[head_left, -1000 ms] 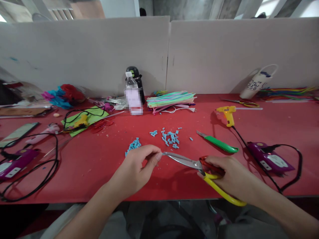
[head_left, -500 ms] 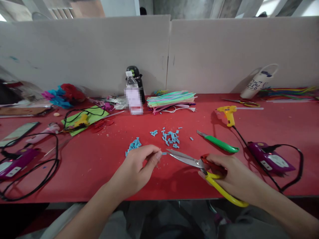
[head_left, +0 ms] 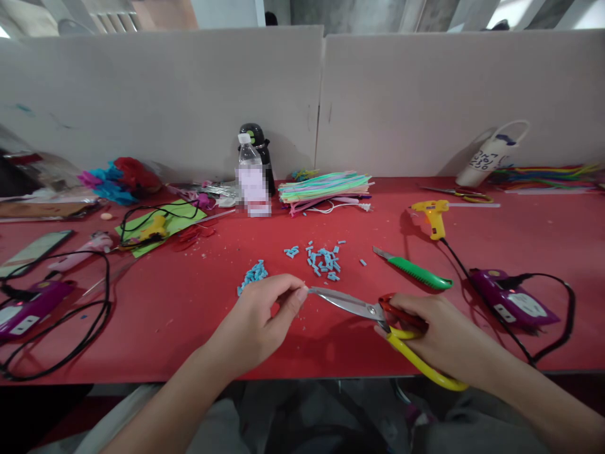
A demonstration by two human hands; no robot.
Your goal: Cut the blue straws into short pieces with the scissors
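Just below the scattered blue tube bits (head_left: 324, 260), my right hand (head_left: 442, 337) grips yellow-handled steel scissors (head_left: 350, 303); my left fingers (head_left: 297, 296) pinch shut at their pointed tip.

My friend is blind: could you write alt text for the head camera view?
Over a red table, the right hand holds red-and-yellow-handled scissors whose tips meet the pinched fingertips of the left hand; small light-blue cut pieces lie beyond.

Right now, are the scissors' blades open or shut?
Shut: the scissors in the right hand show both blades lying together as one narrow wedge.
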